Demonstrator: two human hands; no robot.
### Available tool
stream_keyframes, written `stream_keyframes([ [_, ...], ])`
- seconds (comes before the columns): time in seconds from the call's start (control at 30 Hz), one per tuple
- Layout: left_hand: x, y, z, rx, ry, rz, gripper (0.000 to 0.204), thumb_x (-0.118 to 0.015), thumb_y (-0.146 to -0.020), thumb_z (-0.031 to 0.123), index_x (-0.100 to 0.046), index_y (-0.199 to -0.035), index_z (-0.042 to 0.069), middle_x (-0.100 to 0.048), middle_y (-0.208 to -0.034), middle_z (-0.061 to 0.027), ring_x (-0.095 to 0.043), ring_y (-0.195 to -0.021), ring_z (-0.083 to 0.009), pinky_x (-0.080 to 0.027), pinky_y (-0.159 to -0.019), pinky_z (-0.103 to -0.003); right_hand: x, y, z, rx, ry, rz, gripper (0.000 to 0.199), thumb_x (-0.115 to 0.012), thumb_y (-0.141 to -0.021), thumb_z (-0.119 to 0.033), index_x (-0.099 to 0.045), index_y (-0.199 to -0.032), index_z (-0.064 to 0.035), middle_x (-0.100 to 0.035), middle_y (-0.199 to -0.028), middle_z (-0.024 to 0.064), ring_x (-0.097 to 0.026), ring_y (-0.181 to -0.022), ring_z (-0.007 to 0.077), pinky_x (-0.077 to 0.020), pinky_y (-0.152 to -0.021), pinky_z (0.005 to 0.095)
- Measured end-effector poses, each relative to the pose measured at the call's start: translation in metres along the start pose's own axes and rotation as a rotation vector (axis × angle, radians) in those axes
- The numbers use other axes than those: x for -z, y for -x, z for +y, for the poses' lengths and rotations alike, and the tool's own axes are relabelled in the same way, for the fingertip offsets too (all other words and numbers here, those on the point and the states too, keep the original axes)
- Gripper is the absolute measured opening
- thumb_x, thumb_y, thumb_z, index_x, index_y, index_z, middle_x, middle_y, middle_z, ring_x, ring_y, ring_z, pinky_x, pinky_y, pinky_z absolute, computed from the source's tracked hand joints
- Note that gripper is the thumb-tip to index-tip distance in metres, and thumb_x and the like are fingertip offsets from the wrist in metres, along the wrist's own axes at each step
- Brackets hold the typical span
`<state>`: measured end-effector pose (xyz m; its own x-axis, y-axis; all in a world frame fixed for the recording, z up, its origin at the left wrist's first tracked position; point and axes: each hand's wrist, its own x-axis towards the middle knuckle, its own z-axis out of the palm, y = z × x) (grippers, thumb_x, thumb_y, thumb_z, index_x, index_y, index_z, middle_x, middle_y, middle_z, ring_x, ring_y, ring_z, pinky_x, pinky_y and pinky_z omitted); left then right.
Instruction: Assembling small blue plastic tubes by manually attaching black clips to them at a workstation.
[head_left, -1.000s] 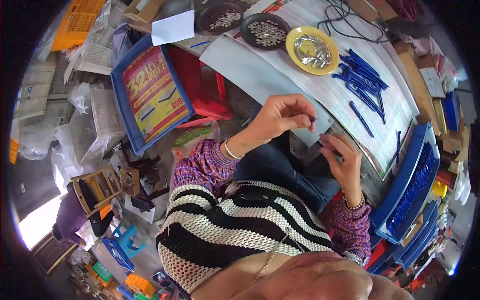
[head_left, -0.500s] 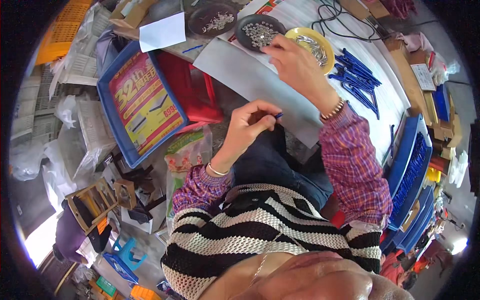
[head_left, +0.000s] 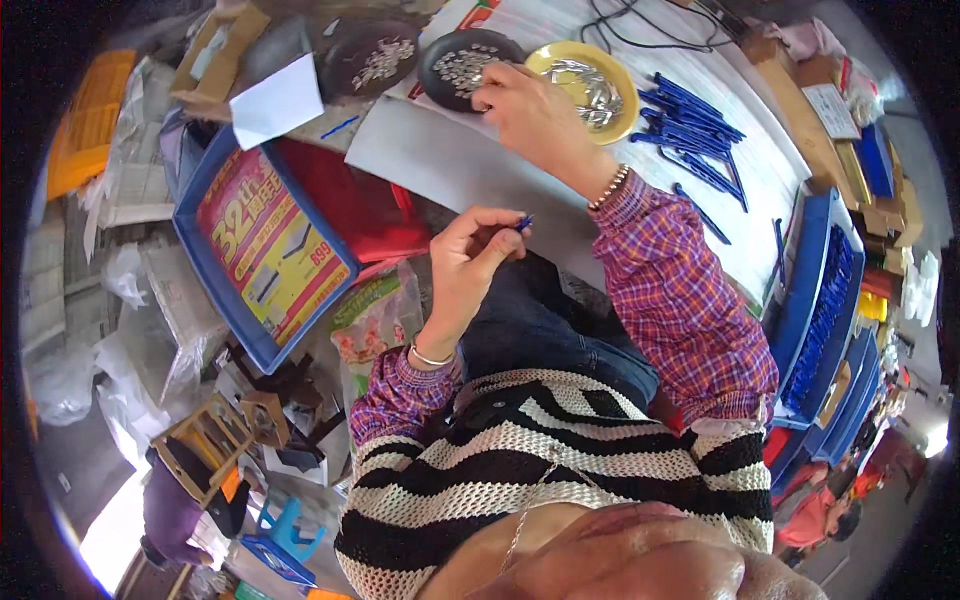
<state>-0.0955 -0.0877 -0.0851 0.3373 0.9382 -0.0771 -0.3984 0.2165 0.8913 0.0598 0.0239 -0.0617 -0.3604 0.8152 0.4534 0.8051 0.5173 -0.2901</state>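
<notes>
My left hand (head_left: pixel 470 262) is closed around a slim blue part (head_left: pixel 525 222). Only its end shows past the thumb and forefinger; the rest is hidden in the palm. My right hand (head_left: pixel 545 118) reaches across to the near edge of a dark round dish (head_left: pixel 433 92) that holds small shiny metal pieces (head_left: pixel 468 66). Its thumb and fingers are pinched together there, and what is between them cannot be made out. Just right of that hand stands a yellow bowl (head_left: pixel 628 110) with longer silver pins (head_left: pixel 590 85). Several long blue parts (head_left: pixel 690 125) lie in a pile beyond it.
Another dark dish (head_left: pixel 335 75) with metal bits stands farther left, near a white sheet (head_left: pixel 278 102). A blue tray (head_left: pixel 268 345) lies left, beside a red stool (head_left: pixel 350 195). Blue bins (head_left: pixel 800 300) of blue parts line the right. A black cable (head_left: pixel 620 35) crosses the table's far side.
The whole view has shifted, so the table things sit farther left. My right hand's fingers have drawn together at the dish's near edge. My left hand keeps its hold on the blue part.
</notes>
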Motion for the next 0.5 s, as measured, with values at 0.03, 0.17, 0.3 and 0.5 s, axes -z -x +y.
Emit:
stream_keyframes([
  [0.03,-0.001,0.000,0.002,0.010,0.005,0.026,0.014,-0.060,-0.084,0.001,-0.061,-0.098,-0.002,-0.065,-0.085,-0.0075,-0.058,-0.069,-0.0093,-0.048,-0.064,-0.021,0.001,-0.001,0.000,-0.039,-0.053,-0.021,0.014,-0.055,-0.074,-0.004,-0.063,-0.084,-0.0074,-0.054,-0.086,0.0059,-0.058,-0.077,0.0264,-0.0483,-0.062,0.0375],
  [0.17,-0.008,0.001,0.010,-0.016,-0.127,0.073,0.013,-0.057,-0.084,-0.001,-0.060,-0.097,-0.001,-0.063,-0.083,-0.0065,-0.054,-0.063,-0.0083,-0.043,-0.058,-0.019,0.021,0.007,-0.006,-0.062,-0.324,0.095,0.007,-0.059,-0.073,-0.005,-0.064,-0.079,-0.0059,-0.058,-0.080,0.0066,-0.060,-0.071,0.0272,-0.0470,-0.060,0.0356],
  [0.3,-0.020,-0.006,0.004,-0.002,-0.117,0.005,0.013,-0.058,-0.085,0.001,-0.059,-0.099,0.000,-0.062,-0.082,-0.0048,-0.052,-0.064,-0.0069,-0.042,-0.057,-0.019,0.068,0.042,-0.008,-0.136,-0.501,0.114,0.008,-0.064,-0.072,-0.004,-0.065,-0.079,-0.0053,-0.062,-0.080,0.0056,-0.061,-0.067,0.0226,-0.0469,-0.058,0.0318],
  [0.5,-0.065,-0.012,-0.009,0.056,-0.076,-0.095,0.016,-0.058,-0.086,0.004,-0.057,-0.102,0.001,-0.062,-0.084,-0.0045,-0.051,-0.064,-0.0072,-0.039,-0.056,-0.020,0.132,0.130,-0.020,-0.583,-0.794,-0.077,0.010,-0.065,-0.079,-0.005,-0.065,-0.087,0.0001,-0.065,-0.088,0.0079,-0.061,-0.076,0.0123,-0.0487,-0.065,0.0236],
])
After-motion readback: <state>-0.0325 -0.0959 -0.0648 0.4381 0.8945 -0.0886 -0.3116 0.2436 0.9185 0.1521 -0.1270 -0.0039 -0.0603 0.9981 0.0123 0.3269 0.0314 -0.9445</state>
